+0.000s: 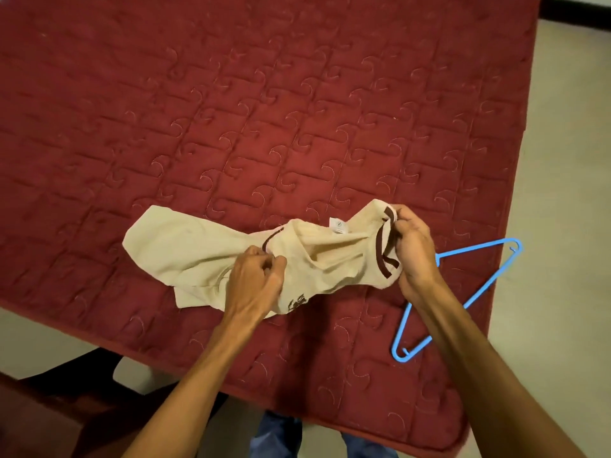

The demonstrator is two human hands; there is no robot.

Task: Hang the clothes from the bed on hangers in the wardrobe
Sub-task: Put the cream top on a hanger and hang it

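On the quilted maroon bedspread (264, 110), our left hand (261, 279) and right hand (413, 246) each clutch the soft cream, brown-trimmed cotton shirt (185, 249); a thin blue plastic hanger (476, 282) lies just beside.

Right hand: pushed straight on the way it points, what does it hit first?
The right hand points up-left, so first the cream T-shirt with brown trim that its fingers pinch. Beyond that, probably only the red quilted bedspread; depth is unclear.

Cream shirt (211, 249) crumpled on bed (297, 110); blue hanger (476, 292) beside (right).
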